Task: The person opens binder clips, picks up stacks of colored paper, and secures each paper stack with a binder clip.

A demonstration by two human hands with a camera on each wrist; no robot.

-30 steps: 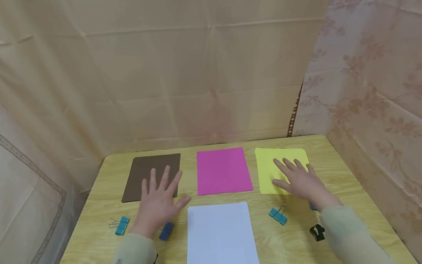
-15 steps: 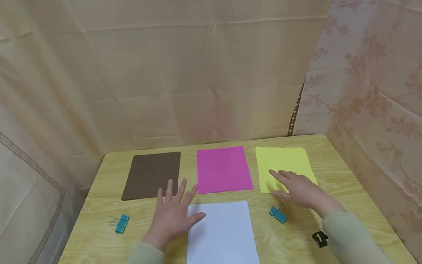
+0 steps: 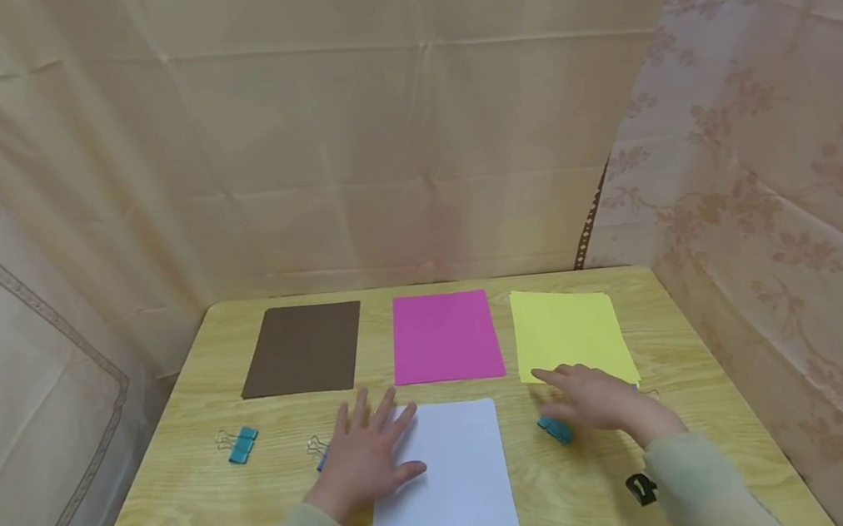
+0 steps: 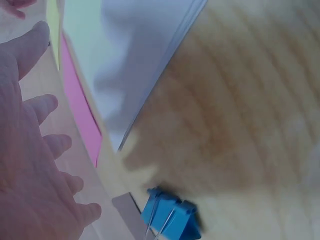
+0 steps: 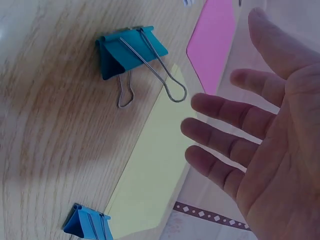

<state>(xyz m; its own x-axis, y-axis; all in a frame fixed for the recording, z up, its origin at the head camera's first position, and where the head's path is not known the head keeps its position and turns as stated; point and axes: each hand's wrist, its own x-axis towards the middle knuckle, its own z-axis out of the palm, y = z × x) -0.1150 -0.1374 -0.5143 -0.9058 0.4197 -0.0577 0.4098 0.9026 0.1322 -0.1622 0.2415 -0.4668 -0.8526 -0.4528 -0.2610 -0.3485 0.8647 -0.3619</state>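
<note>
My left hand hovers over the left edge of a stack of white paper, fingers spread and holding nothing. Its shadow falls on the sheets in the left wrist view. Beside that hand lies a blue binder clip, partly hidden in the head view. My right hand is above a teal binder clip and the near edge of the yellow paper. Nothing is between its extended fingers in the right wrist view, where the teal clip's wire handles show. Another blue binder clip lies close to the yellow paper.
Brown paper and pink paper lie in the back row. A second teal binder clip rests at the left. A black binder clip sits by the right sleeve. Curtains hang behind the wooden table.
My left hand has moved right and nearer, from over the brown paper to the white stack. My right hand has drawn back from the yellow paper toward the teal clip.
</note>
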